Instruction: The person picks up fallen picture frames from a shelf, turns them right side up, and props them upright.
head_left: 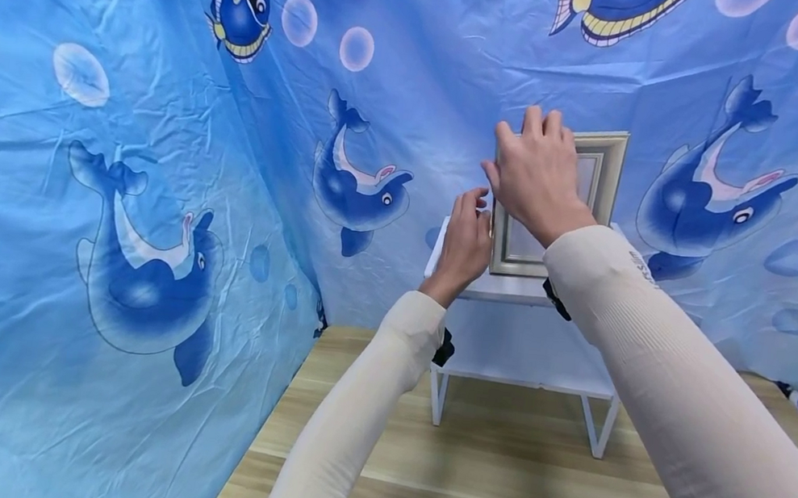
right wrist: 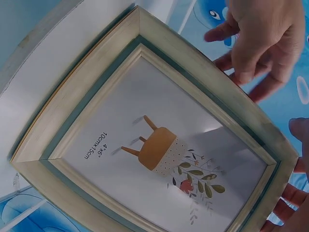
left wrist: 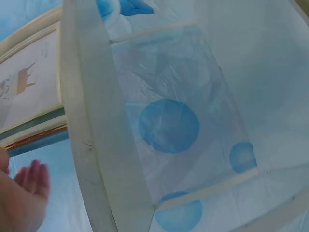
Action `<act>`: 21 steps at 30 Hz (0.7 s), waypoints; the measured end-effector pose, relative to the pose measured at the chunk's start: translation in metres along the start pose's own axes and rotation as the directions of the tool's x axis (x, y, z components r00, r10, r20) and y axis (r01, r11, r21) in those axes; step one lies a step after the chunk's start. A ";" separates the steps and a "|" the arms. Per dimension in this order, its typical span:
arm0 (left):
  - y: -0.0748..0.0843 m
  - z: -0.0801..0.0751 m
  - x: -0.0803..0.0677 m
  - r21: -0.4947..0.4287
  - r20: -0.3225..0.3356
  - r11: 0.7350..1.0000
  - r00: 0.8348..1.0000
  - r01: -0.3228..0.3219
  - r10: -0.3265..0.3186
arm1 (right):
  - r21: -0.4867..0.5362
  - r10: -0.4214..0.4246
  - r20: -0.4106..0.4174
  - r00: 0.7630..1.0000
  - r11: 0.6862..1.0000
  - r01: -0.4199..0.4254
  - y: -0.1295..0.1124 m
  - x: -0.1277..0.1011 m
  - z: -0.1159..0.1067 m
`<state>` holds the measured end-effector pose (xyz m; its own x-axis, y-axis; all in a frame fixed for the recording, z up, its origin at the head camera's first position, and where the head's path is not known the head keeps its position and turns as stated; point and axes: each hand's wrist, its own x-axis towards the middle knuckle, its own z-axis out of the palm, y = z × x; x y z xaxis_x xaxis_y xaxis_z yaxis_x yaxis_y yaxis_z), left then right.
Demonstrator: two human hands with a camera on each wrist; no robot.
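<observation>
A cream picture frame [head_left: 609, 182] with a greenish inner band stands on a small white table [head_left: 527, 348]. Behind its pane, in the right wrist view, is a print [right wrist: 161, 150] of a brown chair with flowers and size lettering. My right hand [head_left: 542, 171] grips the frame's top edge near the upper left corner, covering part of it. Beside the frame's left edge is my left hand [head_left: 467, 244], fingers loosely bent. A small gap shows between those fingers and the frame [left wrist: 62, 77] in the left wrist view.
Blue cloth [head_left: 394, 297] printed with dolphins, fish and bubbles hangs behind the table and along the left. Wood-look flooring [head_left: 476, 484] lies below. The table's white metal legs [head_left: 597, 428] reach down to it.
</observation>
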<state>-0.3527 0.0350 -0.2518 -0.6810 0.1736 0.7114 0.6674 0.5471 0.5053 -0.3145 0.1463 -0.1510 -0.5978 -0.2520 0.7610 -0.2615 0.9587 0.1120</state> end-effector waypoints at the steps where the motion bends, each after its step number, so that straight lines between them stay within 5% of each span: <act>1: 0.000 0.000 0.000 -0.030 0.019 0.999 1.000 0.020 -0.020 | -0.001 0.003 0.002 1.000 1.000 -0.003 -0.001 -0.001 -0.001; 10: -0.004 -0.008 0.002 -0.155 0.224 0.975 0.967 0.161 -0.124 | -0.014 0.026 -0.001 1.000 1.000 -0.026 -0.009 -0.002 -0.006; 21: -0.007 -0.018 -0.003 -0.102 0.183 0.974 0.967 0.200 -0.179 | -0.035 0.072 0.015 0.997 0.997 -0.072 -0.019 -0.002 -0.011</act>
<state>-0.3496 0.0163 -0.2490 -0.8330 0.2199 0.5076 0.5450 0.4842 0.6845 -0.2996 0.1298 -0.1480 -0.6264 -0.1842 0.7574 -0.1912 0.9783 0.0798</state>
